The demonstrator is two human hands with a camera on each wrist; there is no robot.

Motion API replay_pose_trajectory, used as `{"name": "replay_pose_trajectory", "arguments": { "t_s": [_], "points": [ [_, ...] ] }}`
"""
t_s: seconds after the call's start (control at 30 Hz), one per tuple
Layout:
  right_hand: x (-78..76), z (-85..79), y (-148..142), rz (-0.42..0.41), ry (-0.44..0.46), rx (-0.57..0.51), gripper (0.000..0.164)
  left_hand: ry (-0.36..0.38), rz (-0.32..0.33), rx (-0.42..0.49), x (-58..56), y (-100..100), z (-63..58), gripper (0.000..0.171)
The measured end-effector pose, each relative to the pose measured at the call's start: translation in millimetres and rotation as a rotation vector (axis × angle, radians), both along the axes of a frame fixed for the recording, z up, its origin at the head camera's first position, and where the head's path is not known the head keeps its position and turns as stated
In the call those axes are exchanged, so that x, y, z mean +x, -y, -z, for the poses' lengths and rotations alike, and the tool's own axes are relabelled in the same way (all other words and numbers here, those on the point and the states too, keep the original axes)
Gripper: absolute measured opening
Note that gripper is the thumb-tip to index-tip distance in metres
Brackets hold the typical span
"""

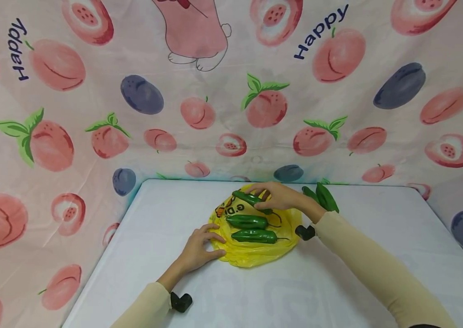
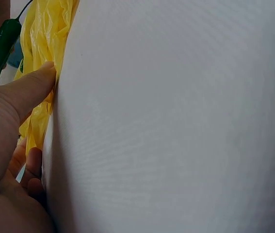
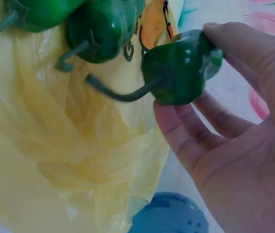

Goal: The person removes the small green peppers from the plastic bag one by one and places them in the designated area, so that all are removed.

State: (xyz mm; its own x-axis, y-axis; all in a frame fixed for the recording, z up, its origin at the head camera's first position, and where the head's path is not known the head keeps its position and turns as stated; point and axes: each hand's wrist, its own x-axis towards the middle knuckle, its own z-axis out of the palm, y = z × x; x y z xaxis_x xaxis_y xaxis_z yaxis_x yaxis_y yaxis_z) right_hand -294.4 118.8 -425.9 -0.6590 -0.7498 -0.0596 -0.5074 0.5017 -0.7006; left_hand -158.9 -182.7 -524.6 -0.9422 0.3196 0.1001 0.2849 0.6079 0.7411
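Observation:
In the head view, a yellow plastic bag [image 1: 248, 259] with printed letters lies flat on the white table. Two green chili peppers [image 1: 249, 236] rest on it side by side, stems to the right. My right hand [image 1: 278, 196] pinches a third green pepper [image 3: 176, 73] between thumb and fingers over the bag's far part; its curved stem hangs free in the right wrist view. At the bag's left edge, my left hand [image 1: 198, 246] has its thumb and fingers spread apart. The left wrist view shows that thumb [image 2: 35, 85] touching the crumpled yellow plastic.
More green peppers [image 1: 327, 198] lie at the table's back right, partly behind the right forearm. The white table [image 1: 166, 205] meets a fruit-printed cloth [image 1: 215, 150] along its far edge and sides. A small black heart-shaped piece [image 1: 181, 302] sits at each wrist.

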Motion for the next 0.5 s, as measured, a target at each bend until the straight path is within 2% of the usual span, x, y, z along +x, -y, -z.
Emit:
{"name": "replay_pose_trajectory", "arguments": {
  "t_s": [0.23,0.5],
  "points": [
    [2.7,3.2,2.9,0.063,-0.023,-0.084,0.05,-0.007,0.004,0.0,0.0,0.9,1.1,0.02],
    [5.0,5.0,5.1,0.075,-0.038,-0.117,0.05,-0.001,-0.001,-0.005,-0.6,1.1,2.5,0.019]
  ]
}}
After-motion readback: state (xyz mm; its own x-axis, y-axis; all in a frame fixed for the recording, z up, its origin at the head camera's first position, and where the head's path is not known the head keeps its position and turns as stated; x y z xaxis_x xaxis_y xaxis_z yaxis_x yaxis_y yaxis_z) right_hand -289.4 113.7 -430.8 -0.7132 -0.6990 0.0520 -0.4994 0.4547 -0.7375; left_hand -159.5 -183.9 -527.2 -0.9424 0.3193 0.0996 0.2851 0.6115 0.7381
